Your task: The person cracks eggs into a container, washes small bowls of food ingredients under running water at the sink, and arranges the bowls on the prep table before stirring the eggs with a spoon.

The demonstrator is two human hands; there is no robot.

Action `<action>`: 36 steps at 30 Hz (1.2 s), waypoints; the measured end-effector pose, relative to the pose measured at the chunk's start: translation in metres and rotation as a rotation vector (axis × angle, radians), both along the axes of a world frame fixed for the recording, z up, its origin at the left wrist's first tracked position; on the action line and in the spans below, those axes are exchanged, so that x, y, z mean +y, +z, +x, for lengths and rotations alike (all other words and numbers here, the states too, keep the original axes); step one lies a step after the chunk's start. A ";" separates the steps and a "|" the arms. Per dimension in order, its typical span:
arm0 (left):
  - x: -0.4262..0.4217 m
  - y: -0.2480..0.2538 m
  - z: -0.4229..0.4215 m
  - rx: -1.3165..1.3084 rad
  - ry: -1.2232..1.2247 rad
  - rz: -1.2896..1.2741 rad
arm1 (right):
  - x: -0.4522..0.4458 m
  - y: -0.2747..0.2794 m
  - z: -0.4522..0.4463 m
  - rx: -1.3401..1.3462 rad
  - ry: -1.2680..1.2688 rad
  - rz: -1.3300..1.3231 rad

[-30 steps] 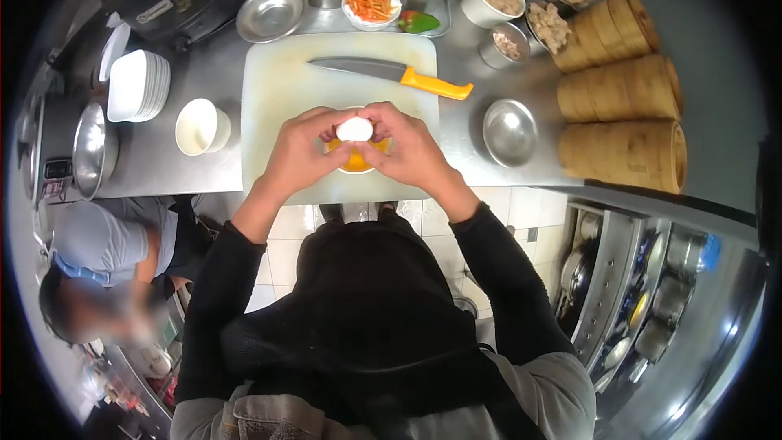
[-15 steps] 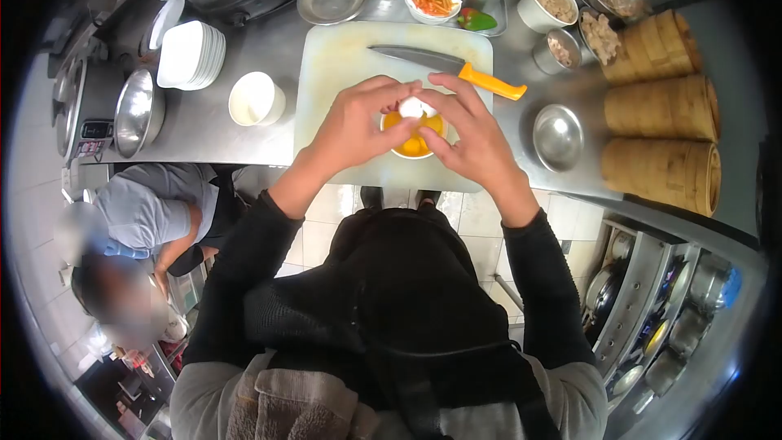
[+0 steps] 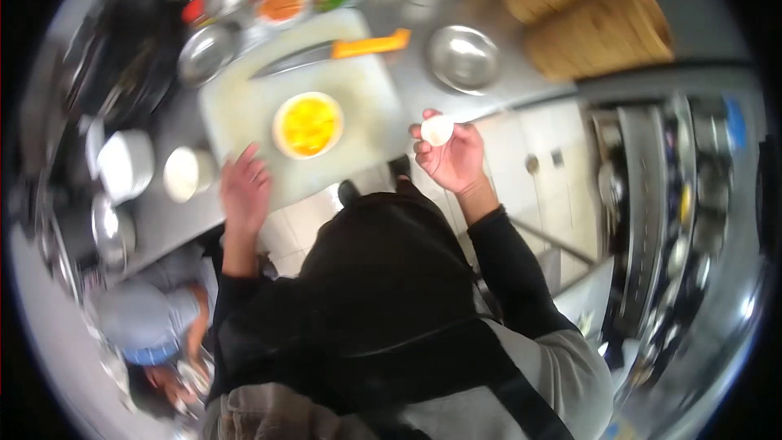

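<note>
My right hand (image 3: pixel 456 159) grips a white eggshell (image 3: pixel 437 130), out past the counter edge and above the floor. My left hand (image 3: pixel 246 191) is open, over the left edge of the white cutting board (image 3: pixel 371 94), with nothing visible in it. Between the hands, a white bowl (image 3: pixel 278 132) full of bright yellow egg yolks (image 3: pixel 309 124) stands on the board. Behind it lies a knife (image 3: pixel 330 52) with an orange handle pointing right. Motion blurs the view somewhat.
A metal bowl (image 3: pixel 464 59) and bamboo steamers (image 3: pixel 599 28) stand right on the steel counter. A white cup (image 3: pixel 187 173) and stacked white dishes (image 3: pixel 126 165) are at left. Shredded orange food (image 3: pixel 282 5) sits at the back. A co-worker (image 3: pixel 151 322) bends at lower left.
My hands have parted from above the bowl, the right carrying the eggshell right and the left drawing back left. The yolks are uncovered. My view has turned to the right.
</note>
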State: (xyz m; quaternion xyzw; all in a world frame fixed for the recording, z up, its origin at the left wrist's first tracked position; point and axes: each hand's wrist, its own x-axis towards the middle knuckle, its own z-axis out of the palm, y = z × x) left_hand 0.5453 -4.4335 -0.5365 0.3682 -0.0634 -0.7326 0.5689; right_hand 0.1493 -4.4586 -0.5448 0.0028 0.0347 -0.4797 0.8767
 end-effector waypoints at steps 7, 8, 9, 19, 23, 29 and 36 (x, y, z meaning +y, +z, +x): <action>0.057 -0.003 -0.019 -0.249 0.068 0.140 | 0.062 -0.168 -0.145 0.658 -0.442 0.612; 0.058 0.001 -0.026 -0.304 0.017 0.189 | 0.040 -0.187 -0.150 0.641 -0.397 0.592; 0.061 0.006 -0.031 -0.364 -0.029 0.242 | 0.018 -0.207 -0.151 0.743 -0.405 0.545; 0.096 0.051 -0.073 -0.601 0.106 0.268 | -0.049 -0.357 -0.187 2.050 -0.316 -0.572; 0.126 0.036 -0.073 -0.552 0.229 0.312 | -0.020 -0.209 -0.205 1.426 -0.669 0.636; 0.147 -0.016 -0.072 -0.631 0.387 0.395 | -0.078 -0.042 -0.184 1.584 -0.473 0.045; 0.121 -0.018 -0.050 -0.702 0.622 0.270 | -0.106 -0.036 -0.144 1.566 -0.215 0.062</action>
